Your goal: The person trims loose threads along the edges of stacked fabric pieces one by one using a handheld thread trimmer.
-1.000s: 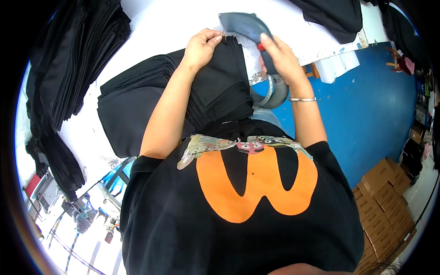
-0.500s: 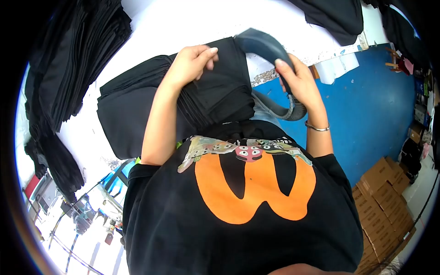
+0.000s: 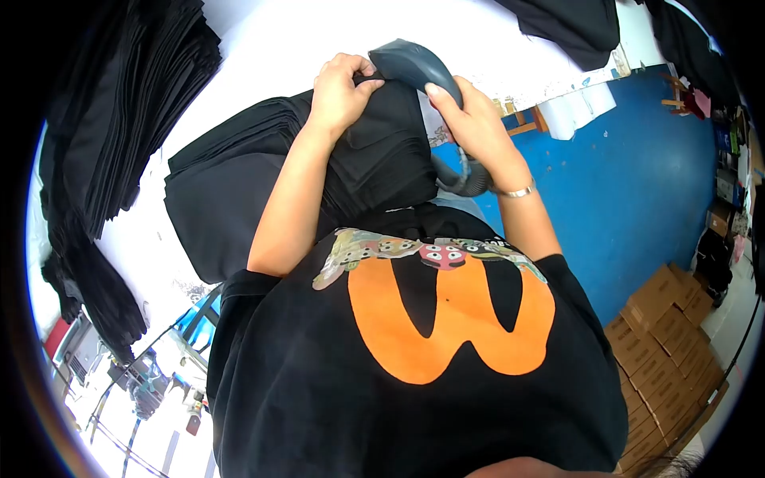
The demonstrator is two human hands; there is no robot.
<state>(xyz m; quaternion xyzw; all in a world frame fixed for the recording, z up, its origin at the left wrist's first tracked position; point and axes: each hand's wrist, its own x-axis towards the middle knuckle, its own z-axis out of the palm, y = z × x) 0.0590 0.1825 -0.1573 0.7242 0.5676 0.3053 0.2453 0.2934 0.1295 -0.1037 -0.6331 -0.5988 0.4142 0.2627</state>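
Observation:
A stack of folded black cloth (image 3: pixel 374 151) lies on the white table in front of my body. My left hand (image 3: pixel 341 89) is closed on the far edge of its top layer, pinching it between thumb and fingers. In my right hand (image 3: pixel 470 115) is a dark handheld tool (image 3: pixel 413 65) with a ribbed grey hose, gripped by its handle. The tool's head touches or hovers just over the cloth edge, right beside my left fingertips. Another folded black pile (image 3: pixel 223 171) lies to the left of the stack.
Long black cloth piles (image 3: pixel 131 103) lie at the far left, more black cloth (image 3: pixel 578 28) at the upper right of the white table (image 3: pixel 279 48). Brown cartons (image 3: pixel 665 350) stand on the blue floor's right side. A wooden stool (image 3: pixel 673 95) stands beyond.
My right hand has brought the tool leftward to the cloth's far edge. My left hand has moved up and away from my body and now pinches that edge.

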